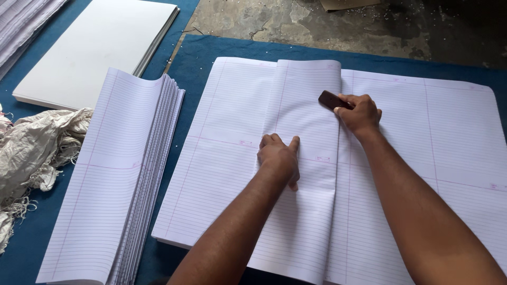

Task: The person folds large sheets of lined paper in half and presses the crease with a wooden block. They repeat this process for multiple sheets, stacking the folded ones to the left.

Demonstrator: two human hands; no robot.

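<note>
Head view: fold crease runs lengthwise, away from the person, directly under the tool.

The right hand (360,112) is closed around a dark flat creasing block (331,100), pressed at the far end of the folded ruled sheet (303,158). The left hand (279,157), loosely curled and holding nothing, pins the fold nearer the person, left of the crease. A finished folded stack (127,174) lies well to the left.

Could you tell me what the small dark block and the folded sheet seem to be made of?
Dark block: probably wood or hard plastic, smooth dark brown and rigid-looking. Folded sheet: thin matte white paper with printed ruled lines, bending softly at its crease.
</note>
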